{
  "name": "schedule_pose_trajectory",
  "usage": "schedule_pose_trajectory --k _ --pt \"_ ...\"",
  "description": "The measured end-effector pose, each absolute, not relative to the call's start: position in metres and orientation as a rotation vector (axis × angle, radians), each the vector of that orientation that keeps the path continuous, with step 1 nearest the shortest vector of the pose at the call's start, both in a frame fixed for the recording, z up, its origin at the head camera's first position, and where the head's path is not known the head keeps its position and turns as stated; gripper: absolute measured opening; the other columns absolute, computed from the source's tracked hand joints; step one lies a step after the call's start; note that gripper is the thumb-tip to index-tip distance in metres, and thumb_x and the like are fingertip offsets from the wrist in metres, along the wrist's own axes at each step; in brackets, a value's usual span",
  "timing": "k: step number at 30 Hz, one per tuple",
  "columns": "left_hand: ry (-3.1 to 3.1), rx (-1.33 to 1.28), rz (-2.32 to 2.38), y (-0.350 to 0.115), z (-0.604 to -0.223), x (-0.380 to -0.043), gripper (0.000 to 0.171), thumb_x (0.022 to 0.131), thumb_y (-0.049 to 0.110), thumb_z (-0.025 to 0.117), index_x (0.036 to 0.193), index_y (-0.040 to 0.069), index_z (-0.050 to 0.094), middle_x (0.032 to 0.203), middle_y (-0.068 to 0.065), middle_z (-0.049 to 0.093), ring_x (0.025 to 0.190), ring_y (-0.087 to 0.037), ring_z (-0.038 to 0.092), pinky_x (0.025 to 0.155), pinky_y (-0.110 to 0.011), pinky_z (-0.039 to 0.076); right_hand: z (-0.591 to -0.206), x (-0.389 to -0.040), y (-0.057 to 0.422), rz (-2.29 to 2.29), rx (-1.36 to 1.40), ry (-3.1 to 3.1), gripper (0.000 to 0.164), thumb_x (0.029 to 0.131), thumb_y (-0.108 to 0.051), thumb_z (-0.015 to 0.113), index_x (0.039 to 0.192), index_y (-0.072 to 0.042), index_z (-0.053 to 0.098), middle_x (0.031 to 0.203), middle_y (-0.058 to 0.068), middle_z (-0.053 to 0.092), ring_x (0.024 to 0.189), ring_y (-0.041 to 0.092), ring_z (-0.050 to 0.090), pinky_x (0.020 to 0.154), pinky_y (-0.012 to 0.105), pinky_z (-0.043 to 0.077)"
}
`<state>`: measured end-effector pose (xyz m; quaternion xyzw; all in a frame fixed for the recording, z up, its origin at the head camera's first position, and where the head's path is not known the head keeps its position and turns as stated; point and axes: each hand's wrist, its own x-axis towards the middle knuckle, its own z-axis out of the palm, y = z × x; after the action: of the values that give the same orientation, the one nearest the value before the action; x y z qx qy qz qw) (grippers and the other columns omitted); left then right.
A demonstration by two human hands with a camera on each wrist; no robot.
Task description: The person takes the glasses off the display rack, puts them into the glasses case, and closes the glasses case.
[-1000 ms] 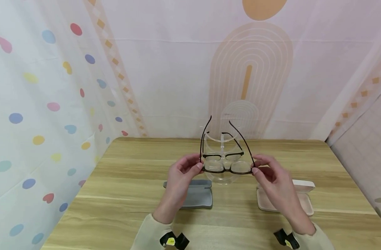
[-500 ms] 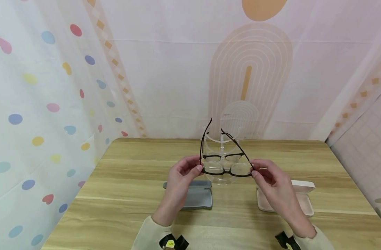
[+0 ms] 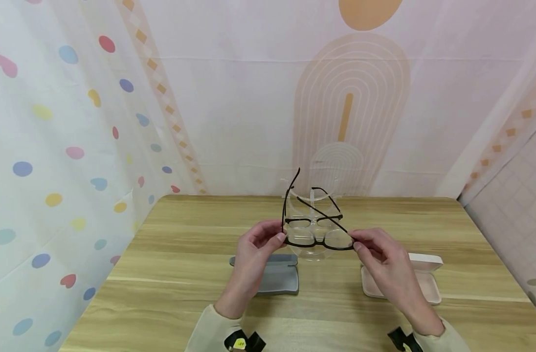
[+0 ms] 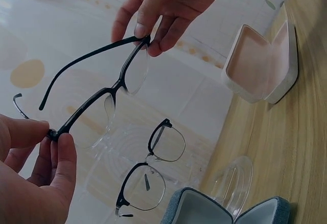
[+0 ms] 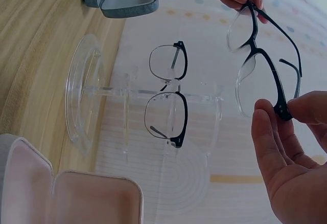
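Black-framed eyeglasses point(image 3: 319, 243) are held up in front of a clear display stand point(image 5: 84, 96). My left hand point(image 3: 256, 254) pinches them at the left hinge corner, between thumb and fingers. At the opposite corner my right hand point(image 3: 389, 264) grips the frame by the hinge. The left temple points away from me, while the right temple point(image 3: 323, 213) slants inward across the lenses' far side. A second pair of glasses point(image 5: 179, 93), black on top with thin-rimmed lenses, sits on the stand behind the held pair.
An open grey glasses case point(image 3: 279, 278) lies on the wooden table point(image 3: 184, 254) beneath my left hand. Under the right hand is an open white case point(image 3: 428, 286) with a pinkish lining. A patterned curtain point(image 3: 233, 122) hangs behind the table.
The right temple of the held glasses has swung inward, from spread open to a slant across toward the left. The glasses sit slightly lower; both hands still hold them.
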<state>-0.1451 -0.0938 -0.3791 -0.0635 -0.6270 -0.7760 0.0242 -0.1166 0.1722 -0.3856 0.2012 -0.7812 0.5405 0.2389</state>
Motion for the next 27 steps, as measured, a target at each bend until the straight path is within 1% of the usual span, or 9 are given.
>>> schedule_pose_trajectory --k 6,9,13,16,18,20,25,27 --pt "-1.939 -0.192 -2.400 -0.0935 -0.3794 -0.1452 0.025 0.094 -0.008 0.068 0.120 -0.006 0.068 0.106 -0.009 0.070 0.092 -0.019 0.068 0.086 -0.035 0.061 -0.3883 -0.1183 0.1727 1.453 0.569 -2.129 0.030 0.092 0.017 0.065 0.112 -0.003 0.075 0.104 -0.001 0.070 0.090 0.007 0.070 0.077 0.017 0.057" --pt "-1.940 -0.193 -2.397 -0.0936 -0.3799 -0.1451 0.026 0.094 -0.008 0.068 0.120 -0.007 0.068 0.108 -0.013 0.070 0.092 -0.019 0.068 0.085 -0.034 0.061 -0.3895 -0.1185 0.1733 1.441 0.590 -2.121 0.030 0.091 0.018 0.064 0.111 -0.001 0.075 0.104 0.000 0.070 0.090 0.007 0.068 0.078 0.017 0.057" --pt "-1.944 -0.197 -2.394 -0.0942 -0.3807 -0.1449 0.025 0.094 -0.008 0.068 0.119 -0.007 0.068 0.110 -0.020 0.068 0.092 -0.020 0.068 0.085 -0.034 0.061 -0.3901 -0.1184 0.1733 1.418 0.605 -2.122 0.031 0.091 0.018 0.065 0.110 -0.004 0.076 0.104 0.002 0.070 0.091 0.005 0.067 0.078 0.017 0.057" --pt "-1.952 -0.200 -2.388 -0.0947 -0.3811 -0.1446 0.023 0.094 -0.007 0.068 0.117 -0.005 0.069 0.109 -0.018 0.069 0.092 -0.020 0.069 0.086 -0.037 0.061 -0.3901 -0.1179 0.1725 1.406 0.601 -2.133 0.031 0.092 0.018 0.065 0.109 -0.005 0.077 0.104 0.004 0.069 0.091 0.004 0.066 0.079 0.016 0.057" --pt "-1.960 -0.199 -2.382 -0.0952 -0.3813 -0.1444 0.023 0.094 -0.007 0.068 0.117 -0.005 0.069 0.107 -0.015 0.070 0.092 -0.020 0.069 0.088 -0.040 0.061 -0.3902 -0.1173 0.1718 1.414 0.596 -2.137 0.030 0.092 0.018 0.064 0.108 -0.004 0.077 0.105 0.006 0.067 0.091 0.004 0.066 0.080 0.016 0.057" --pt "-1.966 -0.199 -2.377 -0.0956 -0.3814 -0.1442 0.023 0.094 -0.007 0.068 0.117 -0.004 0.069 0.108 -0.016 0.070 0.092 -0.020 0.069 0.088 -0.042 0.060 -0.3901 -0.1168 0.1712 1.426 0.593 -2.137 0.029 0.091 0.018 0.064 0.107 -0.002 0.077 0.105 0.007 0.066 0.090 0.004 0.066 0.080 0.016 0.057" --pt "-1.974 -0.202 -2.369 -0.0963 -0.3819 -0.1437 0.023 0.095 -0.006 0.068 0.117 -0.004 0.069 0.111 -0.022 0.068 0.092 -0.020 0.069 0.089 -0.043 0.060 -0.3902 -0.1161 0.1707 1.437 0.590 -2.131 0.029 0.091 0.020 0.063 0.107 0.000 0.077 0.104 0.007 0.064 0.087 0.006 0.066 0.078 0.016 0.057" --pt "-1.973 -0.203 -2.367 -0.0963 -0.3824 -0.1437 0.023 0.095 -0.006 0.068 0.117 -0.004 0.069 0.111 -0.020 0.069 0.093 -0.020 0.069 0.089 -0.042 0.060 -0.3907 -0.1161 0.1708 1.432 0.589 -2.136 0.029 0.091 0.020 0.063 0.106 0.000 0.077 0.103 0.007 0.064 0.087 0.006 0.066 0.078 0.016 0.057"
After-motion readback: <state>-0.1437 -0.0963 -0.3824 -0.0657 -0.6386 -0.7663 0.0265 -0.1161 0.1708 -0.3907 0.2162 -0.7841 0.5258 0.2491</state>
